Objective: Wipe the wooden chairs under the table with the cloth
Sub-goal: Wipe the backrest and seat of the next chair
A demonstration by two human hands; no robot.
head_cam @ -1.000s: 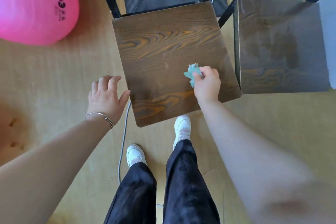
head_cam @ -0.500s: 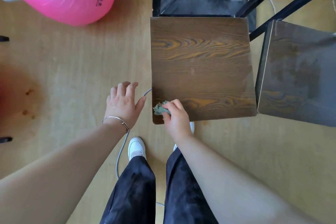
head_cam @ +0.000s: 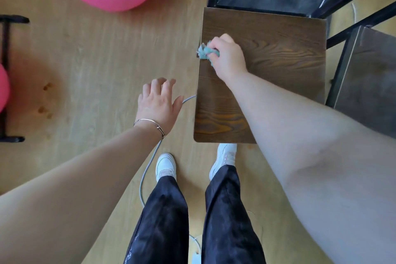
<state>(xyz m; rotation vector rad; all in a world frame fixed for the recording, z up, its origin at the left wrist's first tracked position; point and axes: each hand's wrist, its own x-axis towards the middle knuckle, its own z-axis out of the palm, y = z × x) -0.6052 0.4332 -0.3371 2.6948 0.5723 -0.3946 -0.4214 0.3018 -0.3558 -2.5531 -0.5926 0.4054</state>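
The person stands over the nearer wooden chair (head_cam: 278,53), whose seat reaches out toward the white shoes (head_cam: 165,165). The right hand (head_cam: 228,58) lies on the seat close to its left edge, about the middle of that side. Its fingers are curled round a bunched blue-green cloth (head_cam: 205,51), and a bit of the cloth sticks out past the knuckles, just over the edge of the seat. The left hand (head_cam: 157,103) hangs beside the chair, above the wooden floor (head_cam: 85,60). Its fingers are relaxed and a little spread, and it holds nothing; I cannot see that it touches anything.

In my judgement the step in hand is the wiping of this seat, with the cloth at the left border. The next move calls for a stroke across the seat with the cloth pressed down, so that the far corners and the front edge are covered too. The second chair (head_cam: 368,75) stands just beside it on the right; whether it is already wiped I cannot tell. A grey cable (head_cam: 147,169) runs on the floor near the feet and could catch a shoe.
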